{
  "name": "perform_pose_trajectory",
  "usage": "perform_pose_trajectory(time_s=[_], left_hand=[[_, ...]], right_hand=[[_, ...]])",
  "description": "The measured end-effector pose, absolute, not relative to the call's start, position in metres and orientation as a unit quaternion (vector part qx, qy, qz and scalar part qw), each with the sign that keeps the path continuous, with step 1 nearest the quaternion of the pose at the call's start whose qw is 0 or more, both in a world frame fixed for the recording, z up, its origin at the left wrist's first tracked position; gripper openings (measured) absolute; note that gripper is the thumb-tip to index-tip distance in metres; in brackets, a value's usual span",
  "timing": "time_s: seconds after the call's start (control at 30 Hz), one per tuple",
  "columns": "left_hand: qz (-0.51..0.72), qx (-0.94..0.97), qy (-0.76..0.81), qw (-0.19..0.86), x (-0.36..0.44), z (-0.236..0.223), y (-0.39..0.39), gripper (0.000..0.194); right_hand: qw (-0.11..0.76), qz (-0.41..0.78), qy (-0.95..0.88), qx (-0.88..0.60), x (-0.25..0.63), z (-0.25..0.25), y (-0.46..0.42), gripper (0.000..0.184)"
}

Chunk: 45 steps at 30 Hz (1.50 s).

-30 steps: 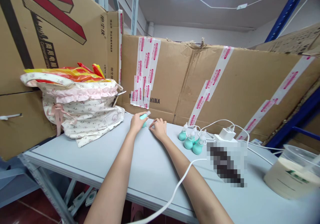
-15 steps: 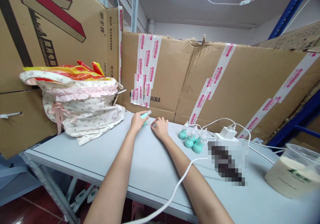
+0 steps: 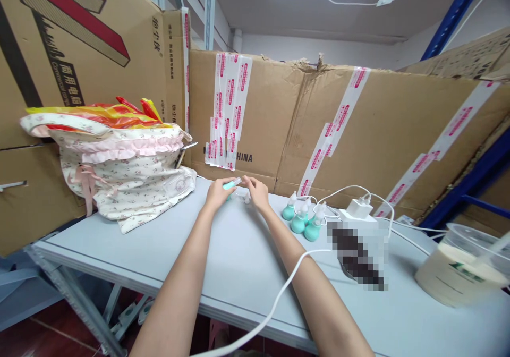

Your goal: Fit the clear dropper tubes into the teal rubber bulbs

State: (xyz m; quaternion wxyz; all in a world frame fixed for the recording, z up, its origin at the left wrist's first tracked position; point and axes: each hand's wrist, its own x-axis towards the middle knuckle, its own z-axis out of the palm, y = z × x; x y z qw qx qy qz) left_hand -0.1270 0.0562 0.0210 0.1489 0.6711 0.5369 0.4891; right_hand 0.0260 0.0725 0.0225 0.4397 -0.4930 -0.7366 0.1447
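Note:
My left hand [image 3: 217, 193] is closed around a slim teal piece with a clear tip [image 3: 235, 183], which points up to the right. My right hand [image 3: 257, 192] is just right of that tip, thumb and fingers pressed together; anything between them is too small to make out. Below the hands, small clear pieces [image 3: 246, 199] lie on the table, and a bit of teal shows under my left fingers. To the right of my right hand stand several teal squeeze bulbs with clear nozzles [image 3: 298, 224].
A floral cloth bag [image 3: 131, 171] sits on the grey table [image 3: 239, 261] at left. Cardboard [image 3: 342, 123] walls the back. At right are a white charger [image 3: 358, 208] with cables, a blurred-out dark item and a plastic tub [image 3: 454, 280]. A white cable [image 3: 279, 298] crosses over my right forearm.
My right hand has lifted from the tabletop and come up to the clear tip, its fingers now pinched. My left hand keeps its hold. The view has shifted slightly.

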Motion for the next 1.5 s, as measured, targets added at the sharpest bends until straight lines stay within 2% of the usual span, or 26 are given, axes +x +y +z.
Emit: perform_pose_trajectory(time_s=[0.1,0.27,0.37,0.57,0.8,0.9,1.0,1.07,1.17,1.3,1.5], left_hand=[[0.468,0.706,0.516,0.129,-0.124,0.024,0.051,0.036],[0.420,0.749,0.511,0.043,-0.115,0.027,0.042,0.039],[0.375,0.765,0.524,0.008,-0.111,0.026,0.039,0.042],[0.328,0.762,0.558,-0.026,-0.112,0.026,0.036,0.034],[0.381,0.693,0.612,0.000,-0.112,0.023,0.037,0.029],[0.411,0.634,0.655,0.017,-0.117,0.018,0.042,0.031],[0.472,0.585,0.656,0.070,-0.126,0.015,0.048,0.031],[0.527,0.573,0.617,0.112,-0.131,0.014,0.052,0.031],[0.581,0.553,0.584,0.129,-0.136,0.016,0.054,0.034],[0.566,0.535,0.619,0.102,-0.143,0.015,0.055,0.036],[0.467,0.579,0.649,0.158,-0.149,0.007,0.058,0.032]], right_hand=[[0.429,0.316,-0.735,-0.419,0.029,0.034,0.079,0.038],[0.465,0.385,-0.663,-0.443,0.036,0.036,0.084,0.032],[0.480,0.357,-0.666,-0.446,0.036,0.034,0.081,0.028],[0.519,0.338,-0.651,-0.439,0.028,0.032,0.074,0.026],[0.546,0.173,-0.727,-0.379,0.011,0.026,0.060,0.015],[0.562,0.107,-0.731,-0.372,0.009,0.027,0.051,0.016],[0.585,0.093,-0.702,-0.394,0.017,0.030,0.050,0.020],[0.554,0.083,-0.708,-0.429,0.022,0.028,0.053,0.020],[0.443,0.031,-0.759,-0.476,0.024,0.017,0.056,0.017],[0.331,-0.028,-0.799,-0.501,0.013,0.005,0.057,0.020],[0.331,-0.043,-0.801,-0.498,0.006,-0.001,0.059,0.024]])
